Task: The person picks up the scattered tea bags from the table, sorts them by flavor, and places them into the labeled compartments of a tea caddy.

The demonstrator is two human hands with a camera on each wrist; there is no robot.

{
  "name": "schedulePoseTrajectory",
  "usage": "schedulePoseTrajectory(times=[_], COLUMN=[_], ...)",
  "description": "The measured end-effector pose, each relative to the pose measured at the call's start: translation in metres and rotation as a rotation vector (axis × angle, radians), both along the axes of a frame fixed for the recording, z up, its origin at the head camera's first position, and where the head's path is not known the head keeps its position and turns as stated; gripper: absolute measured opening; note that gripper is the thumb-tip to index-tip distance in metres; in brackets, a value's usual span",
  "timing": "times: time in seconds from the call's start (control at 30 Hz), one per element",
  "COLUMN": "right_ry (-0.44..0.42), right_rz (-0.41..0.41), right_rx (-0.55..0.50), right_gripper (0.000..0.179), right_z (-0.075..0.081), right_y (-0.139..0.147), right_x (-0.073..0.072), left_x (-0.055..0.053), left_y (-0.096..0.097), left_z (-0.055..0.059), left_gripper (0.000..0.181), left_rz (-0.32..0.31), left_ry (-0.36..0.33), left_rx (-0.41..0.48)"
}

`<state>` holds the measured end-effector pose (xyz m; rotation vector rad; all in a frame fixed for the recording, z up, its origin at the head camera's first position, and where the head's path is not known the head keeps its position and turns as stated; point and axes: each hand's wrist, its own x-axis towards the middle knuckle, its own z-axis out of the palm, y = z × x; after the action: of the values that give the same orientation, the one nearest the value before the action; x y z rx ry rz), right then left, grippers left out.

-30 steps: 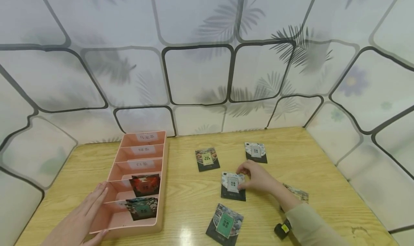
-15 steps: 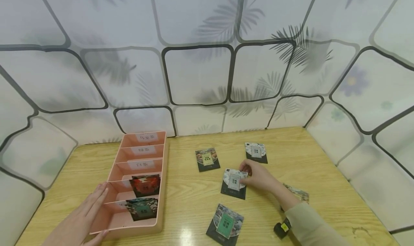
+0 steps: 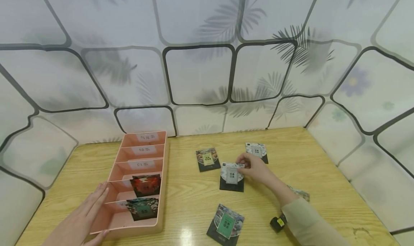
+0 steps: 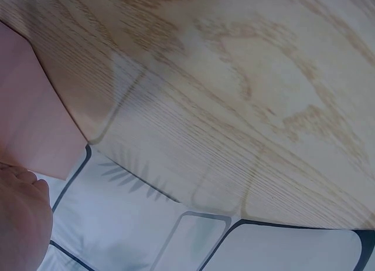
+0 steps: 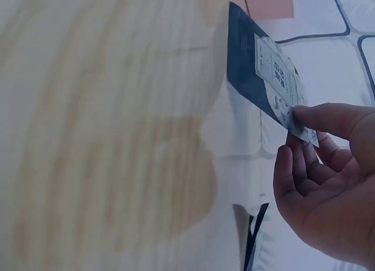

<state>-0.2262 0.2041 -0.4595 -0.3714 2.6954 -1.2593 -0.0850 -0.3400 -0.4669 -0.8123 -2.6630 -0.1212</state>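
Observation:
My right hand (image 3: 257,168) pinches a white-and-black tea sachet (image 3: 231,185) by its upper right edge, between thumb and fingers. In the right wrist view the tea sachet (image 5: 249,63) tilts up over the wood, its far end raised. My left hand (image 3: 77,215) rests against the left side of a pink divided box (image 3: 164,167), fingers straight along the wall and thumb at the front corner. Labels mark the box's compartments. A red sachet (image 3: 146,185) leans in one compartment, and a dark green sachet (image 3: 143,209) in the nearest.
Flat on the table (image 3: 184,188) lie a yellow-labelled sachet (image 3: 207,159), another white-and-black sachet (image 3: 258,151) and a green-labelled sachet (image 3: 225,224). Another sachet (image 3: 299,193) is partly hidden by the right forearm. A small black device (image 3: 277,223) is at the right wrist. Patterned fabric (image 3: 200,77) walls the table's back and sides.
My right hand has shifted slightly away from me, lifting the pinched tea sachet, which now appears higher in the head view. The left hand and the box have stayed put.

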Motion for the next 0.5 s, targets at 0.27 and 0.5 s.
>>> schedulePoseTrajectory(times=[0.27, 0.5], right_ry=[-0.009, 0.015], right_rz=[0.000, 0.014], right_rx=[-0.036, -0.064], right_gripper=[0.017, 0.013], right_z=[0.016, 0.030], right_y=[-0.016, -0.039], right_x=[-0.006, -0.011], left_x=[0.000, 0.000], left_y=[0.001, 0.000], left_z=[0.000, -0.002], left_gripper=[0.128, 0.127], left_rz=[0.001, 0.014], left_ry=[-0.003, -0.010], left_rx=[0.002, 0.008])
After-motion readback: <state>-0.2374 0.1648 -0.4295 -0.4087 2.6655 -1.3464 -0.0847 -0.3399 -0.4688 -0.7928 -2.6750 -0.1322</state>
